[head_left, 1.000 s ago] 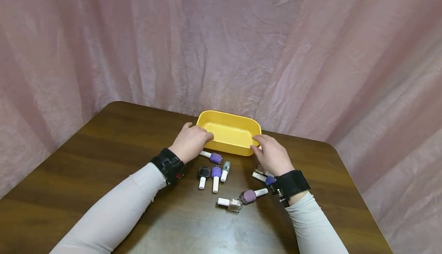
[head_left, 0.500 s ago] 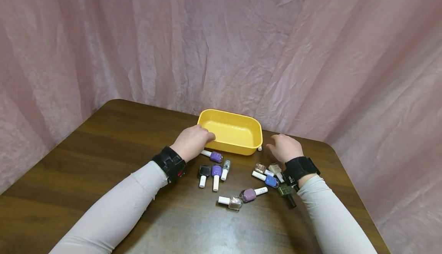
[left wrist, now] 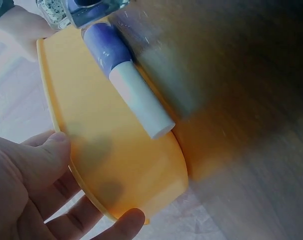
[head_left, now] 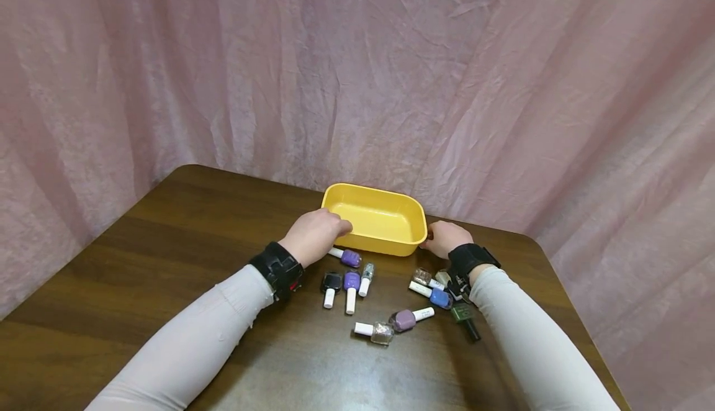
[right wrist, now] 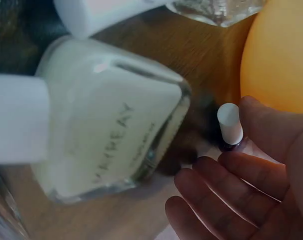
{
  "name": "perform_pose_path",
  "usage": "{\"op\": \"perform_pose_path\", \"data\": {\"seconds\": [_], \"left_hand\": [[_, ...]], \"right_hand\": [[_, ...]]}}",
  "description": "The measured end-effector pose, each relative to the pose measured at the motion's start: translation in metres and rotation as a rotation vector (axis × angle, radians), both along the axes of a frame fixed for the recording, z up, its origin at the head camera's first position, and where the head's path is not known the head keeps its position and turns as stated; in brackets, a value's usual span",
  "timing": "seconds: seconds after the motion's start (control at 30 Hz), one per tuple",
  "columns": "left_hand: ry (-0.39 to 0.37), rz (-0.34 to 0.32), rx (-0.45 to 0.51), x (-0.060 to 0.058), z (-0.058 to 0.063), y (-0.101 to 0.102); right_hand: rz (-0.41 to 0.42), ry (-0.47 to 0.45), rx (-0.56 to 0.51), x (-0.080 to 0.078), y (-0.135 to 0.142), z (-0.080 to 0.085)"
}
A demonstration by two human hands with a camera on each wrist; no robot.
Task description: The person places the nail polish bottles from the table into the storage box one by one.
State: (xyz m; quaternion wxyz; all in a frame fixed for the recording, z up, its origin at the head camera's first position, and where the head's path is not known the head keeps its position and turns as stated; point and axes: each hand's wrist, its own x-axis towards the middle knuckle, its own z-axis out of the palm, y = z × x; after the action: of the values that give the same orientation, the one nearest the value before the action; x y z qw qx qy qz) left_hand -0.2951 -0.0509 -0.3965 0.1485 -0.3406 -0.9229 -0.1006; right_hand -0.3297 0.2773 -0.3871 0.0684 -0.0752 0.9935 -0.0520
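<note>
In the head view my left hand (head_left: pixel 315 235) holds the near left part of the yellow plastic tub (head_left: pixel 385 247). Its thumb lies at the rim (left wrist: pixel 67 159) in the left wrist view, other fingers curving round the end. A purple nail polish bottle (head_left: pixel 350 257) with a white cap lies against the tub's front wall. At the tub's right end, my right hand (head_left: pixel 449 239) reaches down. The right wrist view shows its thumb beside the white cap (right wrist: pixel 230 122) of a dark nail polish bottle (right wrist: pixel 230 147), with spread, slightly bent fingers below it.
Several nail polish bottles lie on the brown table (head_left: pixel 234 200): black (head_left: pixel 332 282), purple (head_left: pixel 352 280), glitter (head_left: pixel 367 271), silver (head_left: pixel 382 333), mauve (head_left: pixel 403 320), blue (head_left: pixel 440 298) and green (head_left: pixel 462 313). A pale bottle (right wrist: pixel 106 120) sits under the right wrist. A pink curtain (head_left: pixel 357 76) hangs behind.
My right hand has left the tub's right rim, swung right, then come back in beside its right end, near the white-capped bottle. The left hand stays at the tub.
</note>
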Motion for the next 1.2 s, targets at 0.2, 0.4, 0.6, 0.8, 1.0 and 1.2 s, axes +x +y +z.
{"op": "perform_pose_path", "data": {"seconds": [0.2, 0.4, 0.6, 0.8, 1.0, 1.2], "left_hand": [[0.008, -0.004, -0.001, 0.002, 0.002, 0.002], [0.015, -0.018, -0.007, 0.003, 0.003, 0.006], [0.024, -0.030, -0.012, 0.003, 0.003, 0.010], [0.027, -0.032, -0.003, 0.002, 0.002, 0.012], [0.040, -0.038, 0.002, 0.002, 0.001, 0.013], [0.041, -0.040, 0.007, 0.001, -0.001, 0.012]], "right_hand": [[-0.015, 0.013, 0.048, -0.005, -0.002, 0.001], [-0.024, 0.011, 0.073, -0.009, 0.005, 0.001], [-0.056, -0.014, 0.081, -0.013, 0.021, -0.002], [-0.085, -0.012, 0.067, -0.010, 0.031, -0.002], [-0.098, 0.002, 0.042, -0.006, 0.039, -0.002], [-0.139, 0.053, 0.020, 0.002, 0.044, 0.001]]}}
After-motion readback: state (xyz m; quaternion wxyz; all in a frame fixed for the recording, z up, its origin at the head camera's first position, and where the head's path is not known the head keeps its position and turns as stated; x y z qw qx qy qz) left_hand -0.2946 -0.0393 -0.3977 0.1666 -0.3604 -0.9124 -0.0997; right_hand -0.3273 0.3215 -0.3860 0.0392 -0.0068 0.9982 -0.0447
